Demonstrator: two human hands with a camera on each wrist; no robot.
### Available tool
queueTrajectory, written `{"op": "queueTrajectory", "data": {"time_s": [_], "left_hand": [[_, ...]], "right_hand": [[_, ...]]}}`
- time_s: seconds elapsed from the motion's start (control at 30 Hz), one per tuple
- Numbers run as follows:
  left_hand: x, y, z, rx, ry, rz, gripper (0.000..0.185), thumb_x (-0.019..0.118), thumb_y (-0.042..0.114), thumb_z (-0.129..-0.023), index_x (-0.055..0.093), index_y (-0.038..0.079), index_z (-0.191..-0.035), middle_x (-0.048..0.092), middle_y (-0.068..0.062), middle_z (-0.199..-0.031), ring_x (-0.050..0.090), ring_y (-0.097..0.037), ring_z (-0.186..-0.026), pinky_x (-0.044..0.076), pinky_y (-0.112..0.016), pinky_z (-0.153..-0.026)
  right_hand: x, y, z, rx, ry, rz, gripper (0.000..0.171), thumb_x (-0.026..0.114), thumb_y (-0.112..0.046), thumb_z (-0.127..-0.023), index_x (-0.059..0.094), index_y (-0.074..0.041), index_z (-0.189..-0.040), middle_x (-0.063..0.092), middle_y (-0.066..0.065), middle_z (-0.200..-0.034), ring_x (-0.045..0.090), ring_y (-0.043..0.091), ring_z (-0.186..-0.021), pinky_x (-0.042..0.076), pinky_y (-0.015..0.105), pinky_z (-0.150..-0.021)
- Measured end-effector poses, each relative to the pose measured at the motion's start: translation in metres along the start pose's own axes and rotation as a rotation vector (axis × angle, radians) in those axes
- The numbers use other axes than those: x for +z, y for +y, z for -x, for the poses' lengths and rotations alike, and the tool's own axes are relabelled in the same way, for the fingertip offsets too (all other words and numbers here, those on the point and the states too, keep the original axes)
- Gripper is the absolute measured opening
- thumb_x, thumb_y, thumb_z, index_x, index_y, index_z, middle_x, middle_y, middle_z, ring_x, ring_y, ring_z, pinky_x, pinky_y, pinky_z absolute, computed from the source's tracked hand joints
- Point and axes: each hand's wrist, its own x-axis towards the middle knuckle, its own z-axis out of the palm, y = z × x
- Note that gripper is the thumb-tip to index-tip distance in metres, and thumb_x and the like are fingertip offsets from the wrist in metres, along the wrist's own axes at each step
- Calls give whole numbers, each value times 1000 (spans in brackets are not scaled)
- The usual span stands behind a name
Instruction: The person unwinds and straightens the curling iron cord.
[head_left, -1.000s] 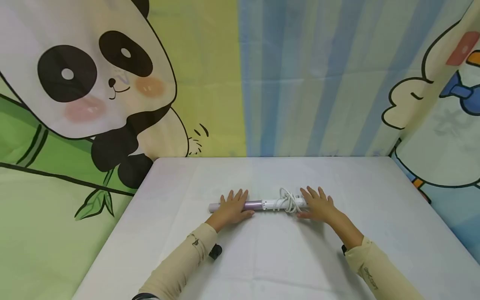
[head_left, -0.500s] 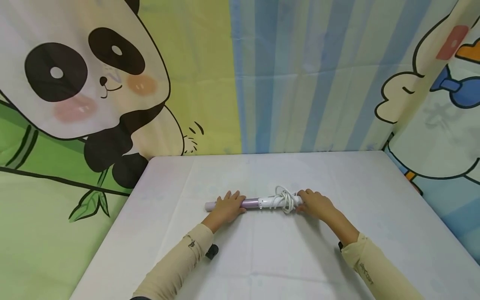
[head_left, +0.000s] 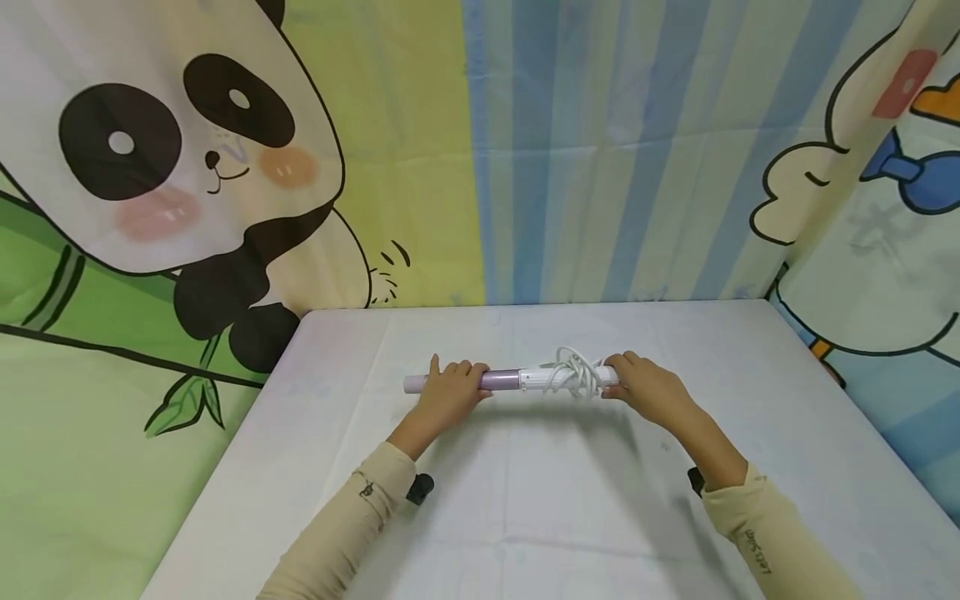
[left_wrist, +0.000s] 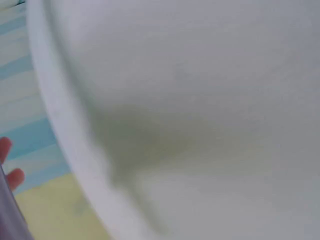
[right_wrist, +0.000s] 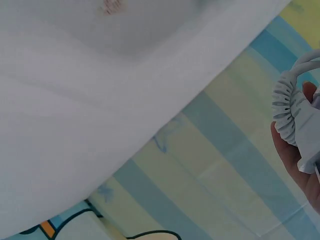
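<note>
**Head view: two hands hold a curling iron level above the white surface**

Head view, far left: a panda curtain (head_left: 172, 167) hangs behind the white surface (head_left: 525, 500). Next comes the left hand (head_left: 448, 390), fingers curled over the pale barrel end of a curling iron (head_left: 501, 381), thumb underneath. The curling iron lies level, left to right, lifted just clear of the surface with its shadow on the cloth below. Past the lilac middle section, a white cord (head_left: 573, 372) is bundled in loops round the handle. The right hand (head_left: 647, 390) grips that handle end, fingers wrapped on it. Behind hangs a blue-striped curtain (head_left: 600, 150), and a duck curtain (head_left: 892, 192) at far right.

The left wrist view is blurred; two fingertips (left_wrist: 15, 177) show at its left edge. In the right wrist view, the palm (right_wrist: 300, 165) is closed on the ribbed cord end (right_wrist: 290, 110).
</note>
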Motion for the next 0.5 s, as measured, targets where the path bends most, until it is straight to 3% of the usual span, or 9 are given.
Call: {"op": "queueTrajectory", "data": {"time_s": [0.17, 0.23, 0.37, 0.5], "left_hand": [[-23, -4, -2, 112, 170, -100, 41, 55, 44, -87, 53, 15, -116, 63, -4, -95, 62, -22, -85, 47, -41, -72], [-29, -7, -2, 161, 213, -102, 41, 56, 46, -86, 54, 15, -114, 63, -2, -91, 62, -18, -79, 48, -35, -65], [-38, -13, -1, 260, 374, -80, 43, 63, 49, -79, 60, 14, -104, 64, 0, -81, 61, -13, -64, 48, -28, -55], [-48, -16, 2, 269, 492, -68, 46, 69, 55, -70, 62, 15, -93, 65, 2, -72, 60, -11, -56, 47, -26, -49]], "right_hand": [[-25, -4, 6, -15, 56, 13, 44, 66, -29, -81, 53, -3, -114, 58, 12, -103, 58, 28, -88, 48, 38, -66], [-34, -6, 8, -25, 76, 21, 44, 66, -29, -81, 53, -3, -114, 59, 12, -102, 58, 28, -88, 48, 38, -66], [-48, -10, 14, -32, 86, 24, 44, 67, -28, -80, 53, -5, -115, 59, 11, -102, 58, 27, -89, 49, 40, -67], [-58, -18, 20, -37, 80, 10, 45, 66, -31, -81, 52, -7, -117, 59, 10, -104, 58, 24, -89, 49, 38, -65]]}}
